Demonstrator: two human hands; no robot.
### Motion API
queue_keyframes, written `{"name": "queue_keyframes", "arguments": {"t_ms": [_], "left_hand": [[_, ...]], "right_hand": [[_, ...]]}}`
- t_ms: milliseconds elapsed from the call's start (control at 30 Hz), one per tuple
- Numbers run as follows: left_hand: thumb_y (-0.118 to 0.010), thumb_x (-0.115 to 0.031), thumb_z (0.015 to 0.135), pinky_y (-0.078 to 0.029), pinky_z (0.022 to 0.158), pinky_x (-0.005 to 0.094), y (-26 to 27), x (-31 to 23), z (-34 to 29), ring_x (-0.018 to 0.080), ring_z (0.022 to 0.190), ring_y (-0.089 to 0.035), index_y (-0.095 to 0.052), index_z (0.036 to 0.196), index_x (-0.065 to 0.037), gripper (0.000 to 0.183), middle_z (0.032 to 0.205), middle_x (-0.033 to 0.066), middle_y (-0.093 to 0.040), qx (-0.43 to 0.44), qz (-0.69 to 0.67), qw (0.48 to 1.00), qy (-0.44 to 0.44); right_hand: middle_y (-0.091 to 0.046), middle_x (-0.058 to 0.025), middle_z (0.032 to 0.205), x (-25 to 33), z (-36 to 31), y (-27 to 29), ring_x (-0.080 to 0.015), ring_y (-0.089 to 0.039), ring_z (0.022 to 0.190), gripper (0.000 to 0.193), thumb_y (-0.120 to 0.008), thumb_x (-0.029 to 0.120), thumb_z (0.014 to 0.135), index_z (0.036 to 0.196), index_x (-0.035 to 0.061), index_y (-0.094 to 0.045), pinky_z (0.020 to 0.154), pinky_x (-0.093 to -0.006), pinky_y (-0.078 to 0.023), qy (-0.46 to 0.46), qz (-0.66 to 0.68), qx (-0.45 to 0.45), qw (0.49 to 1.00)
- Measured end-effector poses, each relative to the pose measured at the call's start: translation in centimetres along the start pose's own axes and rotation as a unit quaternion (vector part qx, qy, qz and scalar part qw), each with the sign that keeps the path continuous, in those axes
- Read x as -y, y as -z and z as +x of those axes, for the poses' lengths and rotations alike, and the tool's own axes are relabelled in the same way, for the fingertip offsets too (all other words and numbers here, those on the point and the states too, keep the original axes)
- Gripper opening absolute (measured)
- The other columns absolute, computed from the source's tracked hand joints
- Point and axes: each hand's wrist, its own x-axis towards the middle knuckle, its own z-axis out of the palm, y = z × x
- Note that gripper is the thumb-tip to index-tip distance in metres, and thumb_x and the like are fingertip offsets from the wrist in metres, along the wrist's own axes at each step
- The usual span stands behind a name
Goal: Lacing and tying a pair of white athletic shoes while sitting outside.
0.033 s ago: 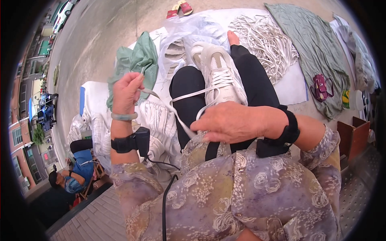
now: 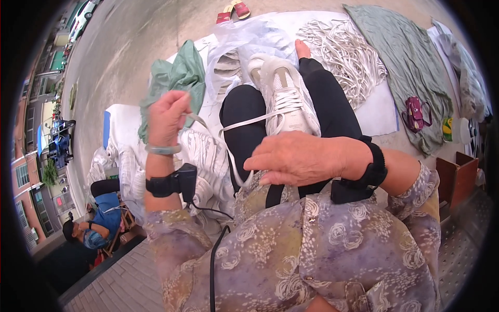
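Our left hand [image 2: 170, 117], raised, is gripping a flat, pale lace [image 2: 244, 123] between thumb and fingers. Our right hand [image 2: 301, 156] is sitting lower, back upward and fingers curling; the lace is looping up to its fingertips, and we cannot tell whether they are pinching it or only touching it. The lace is looking limp and nearly weightless, so we are expecting it to bend easily and sag wherever it is slack; a pinch near its end is seeming the surest hold. From the loop, it is passing over our left knee [image 2: 244, 104] to a shoe [image 2: 291, 99], which is resting between our legs, toe pointing away. We are judging the shoe light, its mesh toe yielding; its sides are offering a good place for steadying it. It is showing white and beige, with white lacing crossing above the tongue. Farther out, a clear plastic bag [image 2: 254, 34] is lying beyond the toe, a green cloth [image 2: 179, 73] to the left, and a heap of loose laces [image 2: 340, 60] to the right.
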Motion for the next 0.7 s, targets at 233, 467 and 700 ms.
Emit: {"name": "queue_keyframes", "arguments": {"t_ms": [233,467,700], "left_hand": [[-0.062,-0.008,0.080,-0.042,0.053,0.0211,-10.3,2.2,-1.7,0.0051,0.061,-0.052,-0.065,0.083,0.000,0.009,0.069,-0.0004,-0.060,0.158,0.182,0.949,-0.202],[-0.060,-0.012,0.073,-0.046,0.054,0.0366,-14.6,4.6,-2.5,0.0302,0.064,-0.059,-0.062,0.073,-0.007,0.005,0.067,0.0106,-0.058,0.148,0.408,0.843,-0.317],[-0.055,-0.014,0.076,-0.045,0.052,0.0410,-14.2,4.4,-1.6,0.0321,0.060,-0.058,-0.058,0.067,-0.008,0.011,0.066,0.0115,-0.056,0.088,0.509,0.791,-0.327]], "right_hand": [[-0.055,-0.0058,0.074,-6.8,-5.7,0.4,-0.0277,-0.057,0.074,0.009,-0.058,0.014,0.077,0.085,0.0106,-0.061,0.064,-0.0370,-0.044,-0.183,-0.080,-0.200,0.959],[-0.051,-0.0007,0.077,-7.6,-6.2,0.0,-0.0193,-0.052,0.076,0.015,-0.058,0.014,0.075,0.090,0.0164,-0.061,0.067,-0.0342,-0.035,-0.171,-0.266,-0.116,0.942],[-0.051,-0.0017,0.081,-9.2,-6.4,-0.1,-0.0190,-0.051,0.080,0.022,-0.061,0.023,0.076,0.097,0.0175,-0.061,0.070,-0.0345,-0.035,-0.184,-0.220,-0.140,0.948]]}}
